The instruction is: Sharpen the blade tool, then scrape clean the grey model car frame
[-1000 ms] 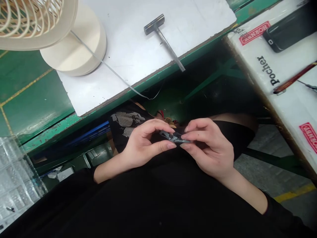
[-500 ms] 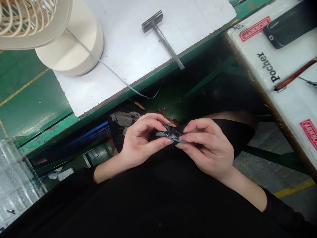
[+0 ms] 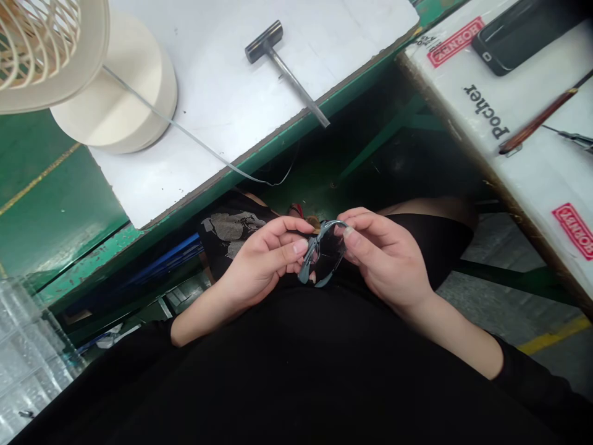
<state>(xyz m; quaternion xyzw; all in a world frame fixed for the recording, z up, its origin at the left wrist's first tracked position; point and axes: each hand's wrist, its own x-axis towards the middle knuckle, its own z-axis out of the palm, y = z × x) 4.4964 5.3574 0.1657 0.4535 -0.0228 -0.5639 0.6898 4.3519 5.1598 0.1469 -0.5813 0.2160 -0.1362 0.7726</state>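
Observation:
Over my lap I hold a small grey-blue curved frame between both hands. Its middle looks dark and see-through, and its exact kind cannot be told. The thumb and fingers of my left hand pinch its left side. At the upper right, my right hand grips the rim with thumb and fingertips. Part of the rim is hidden behind the fingers.
A small hammer lies on the white bench top, its handle tip past the edge. Left of it stands a cream fan with a grey cord. On the right table are a black phone-like object and a brown stick.
The frame has been turned from nearly edge-on to face me, showing its curved rim. Both hands have shifted their grip around it. My view has moved slightly to the right.

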